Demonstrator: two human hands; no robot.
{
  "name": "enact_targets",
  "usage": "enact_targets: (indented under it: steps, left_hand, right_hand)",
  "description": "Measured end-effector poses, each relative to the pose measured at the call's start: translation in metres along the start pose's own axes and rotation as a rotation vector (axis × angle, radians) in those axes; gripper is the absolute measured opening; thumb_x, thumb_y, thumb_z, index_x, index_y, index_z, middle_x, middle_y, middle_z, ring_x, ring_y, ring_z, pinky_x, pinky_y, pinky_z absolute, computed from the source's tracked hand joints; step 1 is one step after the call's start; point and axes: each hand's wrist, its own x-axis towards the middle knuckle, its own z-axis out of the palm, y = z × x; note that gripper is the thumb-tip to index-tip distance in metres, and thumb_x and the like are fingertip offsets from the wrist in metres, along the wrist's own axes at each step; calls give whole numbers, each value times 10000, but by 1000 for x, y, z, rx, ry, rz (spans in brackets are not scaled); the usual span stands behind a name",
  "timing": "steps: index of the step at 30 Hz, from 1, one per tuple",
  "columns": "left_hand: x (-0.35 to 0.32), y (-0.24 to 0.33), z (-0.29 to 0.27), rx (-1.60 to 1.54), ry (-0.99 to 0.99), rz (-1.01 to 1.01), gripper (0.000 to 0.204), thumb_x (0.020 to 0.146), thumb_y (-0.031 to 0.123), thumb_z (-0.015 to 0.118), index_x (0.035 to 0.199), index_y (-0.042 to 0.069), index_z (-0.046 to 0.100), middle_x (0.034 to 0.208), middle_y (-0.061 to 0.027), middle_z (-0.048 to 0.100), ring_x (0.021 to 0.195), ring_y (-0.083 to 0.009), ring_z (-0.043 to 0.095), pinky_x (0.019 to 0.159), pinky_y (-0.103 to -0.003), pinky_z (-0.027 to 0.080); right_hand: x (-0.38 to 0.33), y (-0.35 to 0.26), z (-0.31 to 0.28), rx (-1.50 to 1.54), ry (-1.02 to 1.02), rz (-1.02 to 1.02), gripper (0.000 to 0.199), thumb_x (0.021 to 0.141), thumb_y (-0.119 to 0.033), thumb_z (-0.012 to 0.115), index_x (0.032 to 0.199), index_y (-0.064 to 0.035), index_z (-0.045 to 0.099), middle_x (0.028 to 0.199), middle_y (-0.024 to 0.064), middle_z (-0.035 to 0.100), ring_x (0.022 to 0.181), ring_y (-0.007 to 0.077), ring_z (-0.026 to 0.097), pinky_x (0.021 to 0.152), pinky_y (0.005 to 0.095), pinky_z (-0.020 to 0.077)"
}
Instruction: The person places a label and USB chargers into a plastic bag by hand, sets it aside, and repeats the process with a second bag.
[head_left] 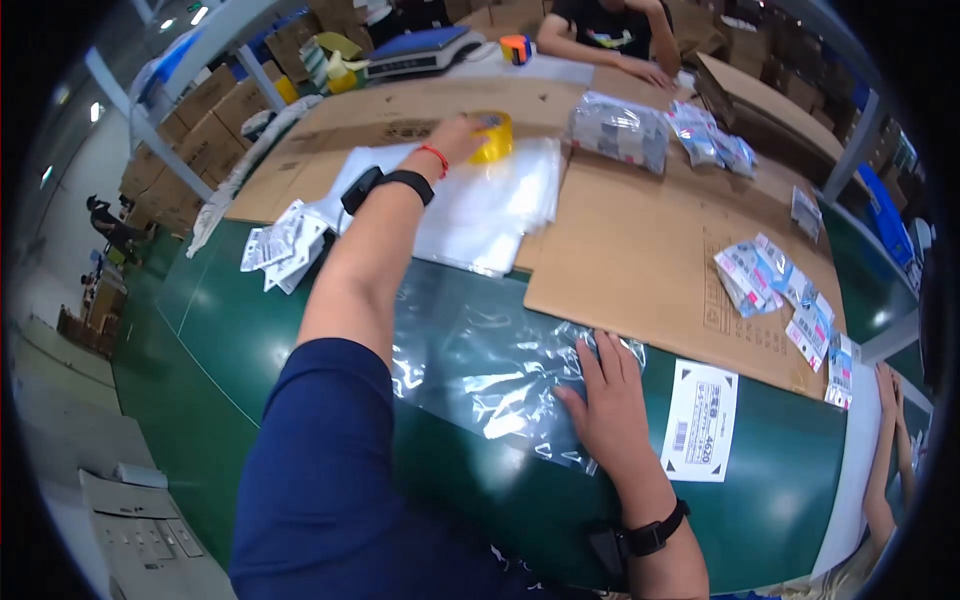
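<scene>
My left hand point(455, 138) reaches far across the table, its fingers closed on a roll of yellow tape point(497, 143). The tape stands on a stack of clear plastic bags point(465, 225); part of the grip is hidden behind my hand. Nearer to me, a single clear plastic bag point(490, 375) lies flat on the green tabletop point(480, 490). My right hand point(610, 405) rests palm down on that bag's right end, fingers stretched out. Just right of it lies a white printed label sheet point(700, 420).
Cardboard sheets point(640, 250) cover the table's far half. Small printed packets point(750, 275) lie at right, others point(285, 245) at left. A clear-wrapped bundle point(620, 132) sits beyond, near a scale point(425, 52) and an orange tape roll point(516, 49). Another person point(610, 35) sits opposite; someone's arms point(885, 450) show at right.
</scene>
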Motion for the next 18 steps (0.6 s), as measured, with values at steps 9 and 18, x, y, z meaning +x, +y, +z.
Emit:
enact_targets:
  steps: [9,18]
  left_hand:
    - [-49,48,-21,15,314,62,467,859,333,586,1226,50,535,1282,-179,502,1200,-345,452,1000,-414,368]
    - [-239,214,-21,-205,-142,473,590,898,421,517,1391,124,387,1476,-157,280,1384,-362,199,1109,-538,112]
  right_hand:
    - [-5,-4,1,-41,-28,-9,535,797,-251,677,1238,5,513,1315,213,445,1233,376,395,1042,441,320]
    - [-6,2,6,-75,24,-10,543,819,-306,648,1243,3,507,1315,207,455,1236,364,407,1042,438,326]
